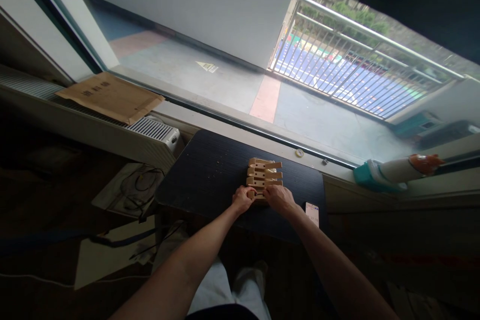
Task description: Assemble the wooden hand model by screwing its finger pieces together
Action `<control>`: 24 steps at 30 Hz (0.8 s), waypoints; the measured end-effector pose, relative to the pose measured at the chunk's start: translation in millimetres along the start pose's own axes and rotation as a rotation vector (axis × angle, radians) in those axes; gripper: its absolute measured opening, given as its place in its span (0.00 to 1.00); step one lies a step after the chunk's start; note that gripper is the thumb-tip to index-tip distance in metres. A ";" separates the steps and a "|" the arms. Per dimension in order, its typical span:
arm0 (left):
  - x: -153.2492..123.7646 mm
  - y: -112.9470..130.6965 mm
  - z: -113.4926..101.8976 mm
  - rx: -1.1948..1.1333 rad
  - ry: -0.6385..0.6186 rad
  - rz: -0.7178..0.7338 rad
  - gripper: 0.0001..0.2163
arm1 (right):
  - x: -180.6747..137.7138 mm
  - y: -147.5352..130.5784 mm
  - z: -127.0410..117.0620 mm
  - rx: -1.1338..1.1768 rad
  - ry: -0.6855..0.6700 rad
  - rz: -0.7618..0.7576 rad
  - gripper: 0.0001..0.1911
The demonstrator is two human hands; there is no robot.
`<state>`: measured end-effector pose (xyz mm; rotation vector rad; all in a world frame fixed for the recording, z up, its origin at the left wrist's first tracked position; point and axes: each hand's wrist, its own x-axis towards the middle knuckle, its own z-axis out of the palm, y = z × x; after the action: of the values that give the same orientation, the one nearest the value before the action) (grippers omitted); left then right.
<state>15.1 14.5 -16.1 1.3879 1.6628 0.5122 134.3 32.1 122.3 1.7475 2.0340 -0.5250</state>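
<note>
On the dark table [202, 170] in front of me lies a row of light wooden pieces [258, 173], side by side. They have small dark holes, and narrow flat ends point to the right. My left hand [243, 199] is closed, its fingers pinching the left end of the nearest wooden piece [258, 194]. Curled over the right end of that same piece is my right hand [279, 199], also closed; its fingertips are partly hidden. Something clear and shiny, perhaps plastic wrapping, shows between the wooden pieces.
A lit phone [312, 214] lies at the table's right edge. Along the window sill are a tape roll [299, 153], a small metallic item [325, 162] and a teal container [369, 175]. A brown envelope [112, 96] rests on the radiator [159, 129]; cables lie lower left.
</note>
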 end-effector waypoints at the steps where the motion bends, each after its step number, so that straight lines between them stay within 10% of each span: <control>1: 0.3 -0.4 0.4 0.000 -0.001 0.003 0.08 | -0.8 -0.2 0.8 -0.005 0.005 -0.011 0.21; 17: 0.8 -0.8 0.1 0.004 0.011 0.031 0.06 | -5.7 -13.7 0.8 0.004 0.004 0.091 0.22; 24: 0.5 -1.5 -0.8 0.006 0.003 0.039 0.07 | -7.0 -10.8 -1.7 -0.161 0.040 -0.155 0.15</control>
<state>13.6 14.7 -17.0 1.4266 1.6433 0.5322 124.4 25.5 127.6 1.5279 2.1861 -0.3639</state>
